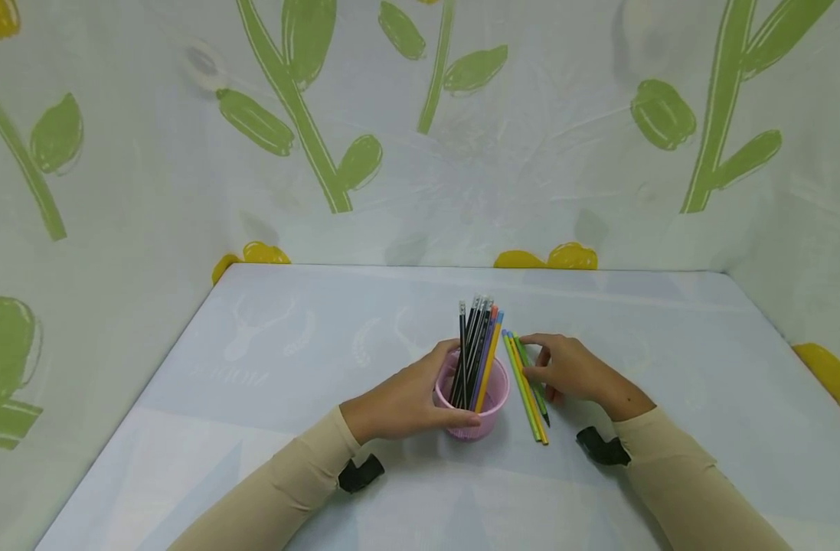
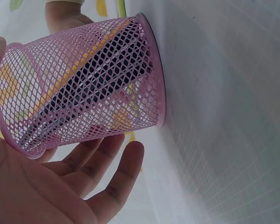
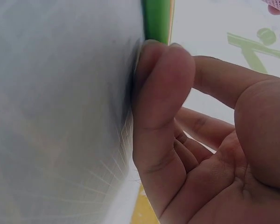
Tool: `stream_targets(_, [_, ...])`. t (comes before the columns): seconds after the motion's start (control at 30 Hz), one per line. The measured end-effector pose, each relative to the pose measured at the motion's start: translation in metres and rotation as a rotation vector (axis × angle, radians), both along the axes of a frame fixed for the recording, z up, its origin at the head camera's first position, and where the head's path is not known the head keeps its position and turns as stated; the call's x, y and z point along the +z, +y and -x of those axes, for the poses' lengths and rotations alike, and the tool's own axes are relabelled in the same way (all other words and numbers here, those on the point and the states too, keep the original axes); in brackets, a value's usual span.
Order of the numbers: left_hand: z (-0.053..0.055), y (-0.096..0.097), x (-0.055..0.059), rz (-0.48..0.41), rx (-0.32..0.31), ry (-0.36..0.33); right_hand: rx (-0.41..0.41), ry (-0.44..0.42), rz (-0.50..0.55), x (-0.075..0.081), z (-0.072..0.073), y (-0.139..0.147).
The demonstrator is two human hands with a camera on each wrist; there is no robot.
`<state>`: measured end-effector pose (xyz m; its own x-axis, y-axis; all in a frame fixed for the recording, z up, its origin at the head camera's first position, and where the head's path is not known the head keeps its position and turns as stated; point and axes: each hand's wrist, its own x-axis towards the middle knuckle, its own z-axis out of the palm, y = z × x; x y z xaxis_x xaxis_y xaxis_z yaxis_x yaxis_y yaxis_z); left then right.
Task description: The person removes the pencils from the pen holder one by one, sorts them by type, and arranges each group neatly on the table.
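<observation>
My left hand (image 1: 409,398) grips a pink mesh pencil cup (image 1: 495,398) around its side, thumb toward the near side of the rim. Several pencils (image 1: 471,360) lean inside, mostly black, with purple and orange-yellow ones. In the left wrist view, the cup (image 2: 56,70) stands on the table, its mesh showing the pencils within. My right hand (image 1: 571,367) is just right of the cup, its fingertips at a green pencil (image 1: 542,405). The right wrist view shows the fingertips against this green pencil (image 3: 156,21). Beside it lie a yellow pencil (image 1: 530,396) and a lime pencil (image 1: 520,380).
The white table (image 1: 323,337) carries faint printed patterns. Behind it rises a pale cloth backdrop (image 1: 530,176) with green leaves and yellow flowers. A black strap (image 1: 361,474) sits at the left wrist and another black strap (image 1: 602,446) at the right.
</observation>
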<state>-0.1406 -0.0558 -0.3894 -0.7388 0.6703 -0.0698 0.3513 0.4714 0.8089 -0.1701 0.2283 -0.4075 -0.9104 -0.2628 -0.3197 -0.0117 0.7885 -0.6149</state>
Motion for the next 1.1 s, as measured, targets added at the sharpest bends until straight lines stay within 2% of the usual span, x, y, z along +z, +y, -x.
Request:
stream_targets(0.37, [0.000, 0.000, 0.000, 0.008, 0.006, -0.006, -0.035, 0.025, -0.025, 0.002, 0.001, -0.002])
stream_targets(0.6, [-0.001, 0.000, 0.000, 0.010, 0.009, -0.009, -0.079, 0.141, -0.027, 0.008, -0.002, -0.007])
stream_targets(0.8, [0.000, 0.000, 0.001, 0.007, 0.008, -0.010, -0.093, 0.266, 0.024, 0.016, -0.008, -0.014])
stream_targets(1.1, [0.000, 0.000, -0.001, -0.015, 0.005, -0.016, -0.096, 0.381, 0.195, 0.027, -0.023, -0.028])
